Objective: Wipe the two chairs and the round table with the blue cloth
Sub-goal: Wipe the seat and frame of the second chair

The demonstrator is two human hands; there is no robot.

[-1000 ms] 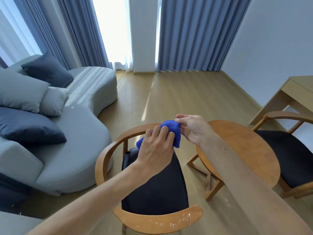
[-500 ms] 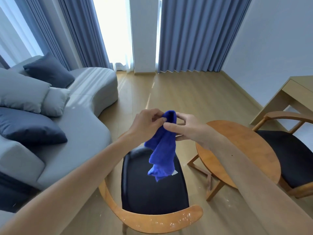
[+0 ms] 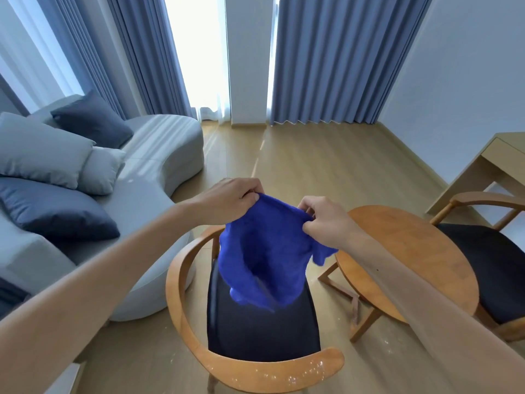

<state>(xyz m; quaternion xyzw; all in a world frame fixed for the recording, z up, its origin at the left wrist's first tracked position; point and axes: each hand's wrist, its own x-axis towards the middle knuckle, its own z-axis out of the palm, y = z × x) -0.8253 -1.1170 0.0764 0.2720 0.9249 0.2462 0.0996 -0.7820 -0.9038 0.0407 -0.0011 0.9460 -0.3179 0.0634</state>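
Both hands, left hand (image 3: 227, 199) and right hand (image 3: 326, 220), pinch the blue cloth (image 3: 264, 251) spread above the near chair (image 3: 181, 280); wiping apparently not begun, round bench (image 3: 412, 251) untouched

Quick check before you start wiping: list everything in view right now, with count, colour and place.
blue cloth: one, bright blue, held spread in the air above the near chair
near chair: one, wood frame with black seat, bottom centre, white specks on its curved back rail
far chair: one, same make, right edge
round table: one, wooden, between the chairs
sofa: one, grey, left
cushions: four, two dark blue, two pale grey, on the sofa
curtains: blue-grey, at the windows
desk: one, pale wood, far right
left hand: grips the cloth's top edge
right hand: pinches the top edge
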